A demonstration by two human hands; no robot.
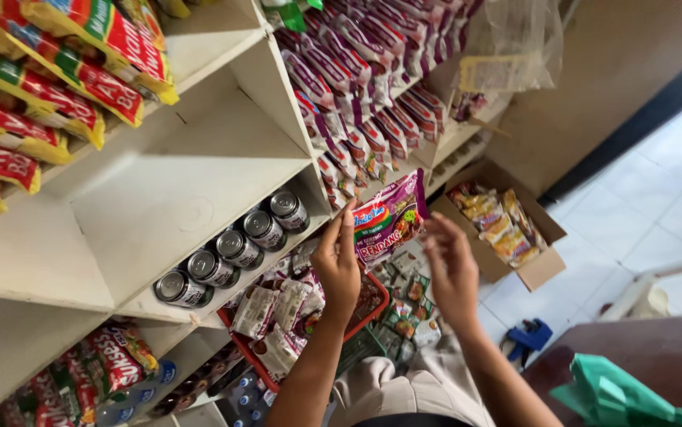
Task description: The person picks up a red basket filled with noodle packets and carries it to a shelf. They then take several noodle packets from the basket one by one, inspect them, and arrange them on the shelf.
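Before the shelves, purple noodle packet (390, 217) pinched by left hand (338, 265), right hand (452, 273) spread just beside it

Both forearms are bare from the elbow down, with no sleeve, watch, bracelet or glove on them. The left hand (336, 265) and the right hand (452, 273) carry no rings that show, and the fingernails look short and unpainted. Below the forearms, light beige trousers (404, 387) cover the knees, with a dark shirt hem (412, 421) just beneath them.
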